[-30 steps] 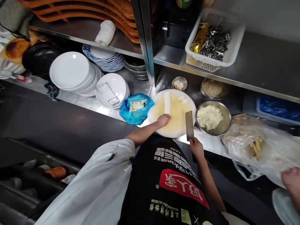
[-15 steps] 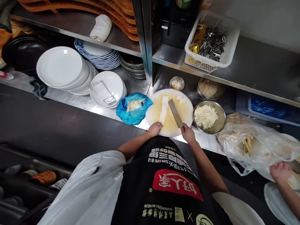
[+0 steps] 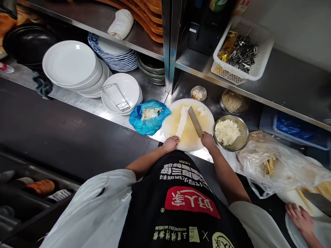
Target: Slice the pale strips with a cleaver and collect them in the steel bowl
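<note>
Head view, frame centre: left hand (image 3: 171, 143) curled at near end of long white strip (image 3: 182, 121) on round cutting board (image 3: 172, 124), fingertips pressing it. Right hand (image 3: 207, 140) clamped on handle of cleaver (image 3: 195, 121), blade angled toward upper left, lying just beside strip. Steel bowl (image 3: 243, 137) of white shreds right of board. Blue bag (image 3: 149, 119) left of board. White plates (image 3: 69, 67) stacked upper left. Another person's hand (image 3: 300, 217) lower right, by clear plastic bag (image 3: 281, 165).

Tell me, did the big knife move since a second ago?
Yes. The steel cleaver swung from the round cutting board's right edge to its middle, beside the white strip.
</note>
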`<action>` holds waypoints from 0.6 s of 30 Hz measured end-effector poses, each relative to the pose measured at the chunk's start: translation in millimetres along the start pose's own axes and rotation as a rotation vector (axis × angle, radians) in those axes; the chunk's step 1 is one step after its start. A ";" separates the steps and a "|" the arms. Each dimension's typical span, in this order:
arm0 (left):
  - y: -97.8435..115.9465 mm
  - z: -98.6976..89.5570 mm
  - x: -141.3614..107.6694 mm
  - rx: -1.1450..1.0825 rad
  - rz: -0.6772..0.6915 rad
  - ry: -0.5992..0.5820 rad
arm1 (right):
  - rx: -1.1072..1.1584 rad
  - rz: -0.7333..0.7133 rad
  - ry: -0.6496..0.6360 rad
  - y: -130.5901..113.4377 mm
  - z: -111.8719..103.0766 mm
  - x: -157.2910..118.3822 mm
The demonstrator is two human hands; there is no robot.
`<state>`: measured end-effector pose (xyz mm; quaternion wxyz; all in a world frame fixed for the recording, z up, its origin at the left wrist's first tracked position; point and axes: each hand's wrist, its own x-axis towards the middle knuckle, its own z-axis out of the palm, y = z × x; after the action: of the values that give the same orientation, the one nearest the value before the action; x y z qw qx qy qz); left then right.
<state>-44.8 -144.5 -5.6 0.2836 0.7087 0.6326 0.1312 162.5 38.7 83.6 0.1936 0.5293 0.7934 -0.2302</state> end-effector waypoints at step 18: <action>-2.9 2.3 -5.8 -0.027 -0.050 -0.020 | 0.025 -0.048 0.025 1.5 14.0 -19.6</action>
<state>-46.9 -150.6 -8.1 0.3025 0.6900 0.6455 0.1252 171.9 16.5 82.7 0.1712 0.5154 0.8052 -0.2380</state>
